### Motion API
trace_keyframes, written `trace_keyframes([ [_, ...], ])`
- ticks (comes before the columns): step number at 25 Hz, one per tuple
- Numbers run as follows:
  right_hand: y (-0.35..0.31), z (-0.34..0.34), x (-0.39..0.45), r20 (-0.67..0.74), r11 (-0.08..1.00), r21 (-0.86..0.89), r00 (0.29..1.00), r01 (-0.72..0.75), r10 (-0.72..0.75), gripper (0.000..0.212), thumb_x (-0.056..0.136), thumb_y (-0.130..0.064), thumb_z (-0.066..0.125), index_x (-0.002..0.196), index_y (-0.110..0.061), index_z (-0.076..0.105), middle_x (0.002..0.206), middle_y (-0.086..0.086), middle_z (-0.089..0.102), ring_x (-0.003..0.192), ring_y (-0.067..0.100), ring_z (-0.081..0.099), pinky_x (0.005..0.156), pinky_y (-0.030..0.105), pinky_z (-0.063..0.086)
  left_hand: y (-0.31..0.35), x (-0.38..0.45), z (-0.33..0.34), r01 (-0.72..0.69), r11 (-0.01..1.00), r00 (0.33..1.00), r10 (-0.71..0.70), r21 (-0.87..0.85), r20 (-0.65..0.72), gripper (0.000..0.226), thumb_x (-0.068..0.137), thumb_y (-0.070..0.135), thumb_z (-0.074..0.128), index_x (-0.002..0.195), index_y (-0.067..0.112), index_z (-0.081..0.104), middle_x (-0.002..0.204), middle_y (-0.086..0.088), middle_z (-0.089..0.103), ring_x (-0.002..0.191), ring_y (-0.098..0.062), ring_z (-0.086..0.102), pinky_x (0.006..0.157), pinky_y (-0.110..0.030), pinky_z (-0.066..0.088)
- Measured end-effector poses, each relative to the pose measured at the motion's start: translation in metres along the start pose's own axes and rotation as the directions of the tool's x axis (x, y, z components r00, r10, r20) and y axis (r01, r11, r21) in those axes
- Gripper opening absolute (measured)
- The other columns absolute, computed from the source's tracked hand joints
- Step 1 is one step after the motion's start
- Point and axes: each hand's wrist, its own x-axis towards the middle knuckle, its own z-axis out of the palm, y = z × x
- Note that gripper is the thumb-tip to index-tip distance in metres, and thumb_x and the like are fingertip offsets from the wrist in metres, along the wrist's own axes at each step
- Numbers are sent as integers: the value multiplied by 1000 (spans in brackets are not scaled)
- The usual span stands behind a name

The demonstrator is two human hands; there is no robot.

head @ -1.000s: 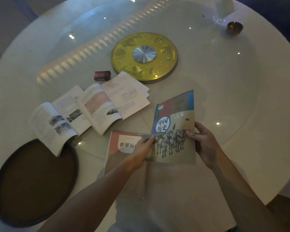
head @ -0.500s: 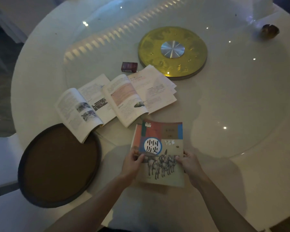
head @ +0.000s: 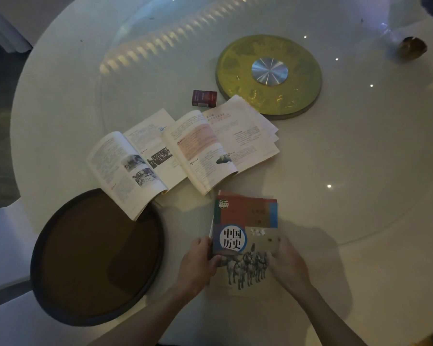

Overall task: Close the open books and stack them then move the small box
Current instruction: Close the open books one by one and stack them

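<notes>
— What do the fingers hold?
— The left hand (head: 198, 260) and right hand (head: 285, 260) pinch the side edges of a closed history book (head: 246, 236), flat atop another.
— The surface?
— A dim, round white table (head: 348, 151).
— Around it?
— Two open books (head: 180, 151) behind; the small box (head: 204, 98) beyond, beside a gold disc (head: 269, 76); a dark round tray (head: 95, 258) left.

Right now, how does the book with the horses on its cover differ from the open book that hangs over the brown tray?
The horse-cover book is closed, cover up; the open book by the tray lies spread, pages up. The horse-cover book is held at its edges by the left hand and right hand; the open book is untouched. The open book's corner overhangs the brown tray; the horse-cover book sits clear of it. Both lie on the white table.
</notes>
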Motion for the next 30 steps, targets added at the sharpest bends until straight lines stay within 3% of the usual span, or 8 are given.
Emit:
trace_keyframes([
  [5, -25, -45, 33, 33, 995, -97, 999, -16, 19, 32, 98, -35, 52, 120, -12, 51, 101, 6, 69, 90, 29, 68, 71, 39, 54, 7, 29, -22, 8, 999, 993, -4, 34, -119, 41, 86, 54, 64, 119, 32, 53, 96, 13, 58, 80, -4, 61, 69, -27, 57],
  [10, -79, -114, 124, -71, 1000, 20, 997, 25, -23, 44, 98, -41, 55, 131, -12, 63, 124, 12, 71, 110, 32, 67, 89, 38, 53, 40, 96, -64, 193, 879, 915, -322, -437, -244, 52, 90, 44, 68, 131, 15, 52, 113, -3, 60, 93, -12, 59, 68, -24, 48],
  [16, -140, -142, 227, -62, 981, 163, 993, 109, -100, 64, 92, -30, 67, 148, -6, 47, 146, 13, 55, 129, 31, 56, 95, 38, 46, 60, 165, -84, 258, 608, 865, -491, -751, -100, 42, 88, 42, 72, 112, 10, 57, 113, -7, 66, 97, -19, 66, 73, -33, 60],
  [19, -149, -136, 249, -46, 959, 284, 999, 6, 7, 71, 82, -34, 71, 144, -10, 47, 140, 10, 59, 120, 30, 60, 93, 41, 52, 64, 181, -90, 279, 509, 836, -545, -814, -55, 57, 85, 42, 76, 121, 3, 56, 117, -10, 68, 91, -19, 67, 62, -28, 56],
  [23, -147, -128, 263, -28, 951, 298, 995, -88, 100, 75, 75, -37, 78, 137, -7, 49, 127, 5, 58, 117, 30, 60, 98, 49, 54, 68, 184, -97, 246, 383, 872, -489, -890, 30, 41, 90, 26, 75, 123, 4, 65, 109, -6, 73, 81, -11, 68, 59, -23, 53],
  [25, -143, -130, 266, 18, 922, 369, 993, -115, 117, 69, 74, -31, 80, 133, -7, 54, 127, 7, 61, 109, 28, 65, 90, 45, 58, 65, 181, -101, 193, 363, 893, -449, -911, 11, 36, 91, 21, 73, 124, 8, 66, 113, -6, 75, 88, -14, 72, 64, -24, 58],
  [28, -140, -132, 259, 176, 839, 521, 981, -159, 77, 31, 87, -16, 76, 116, -10, 67, 110, 6, 73, 83, 17, 68, 61, 30, 50, 58, 179, -112, 135, 348, 904, -427, -928, -28, 31, 93, 14, 70, 123, 10, 66, 109, -5, 75, 94, -21, 74, 72, -33, 63],
  [30, -139, -131, 251, 237, 780, 598, 970, -185, 49, 20, 92, -10, 71, 111, -12, 69, 113, 8, 75, 90, 21, 72, 69, 34, 57, 52, 179, -120, 118, 368, 894, -444, -922, -63, 31, 95, 11, 67, 126, 8, 65, 115, -9, 74, 100, -27, 73, 84, -44, 62],
])
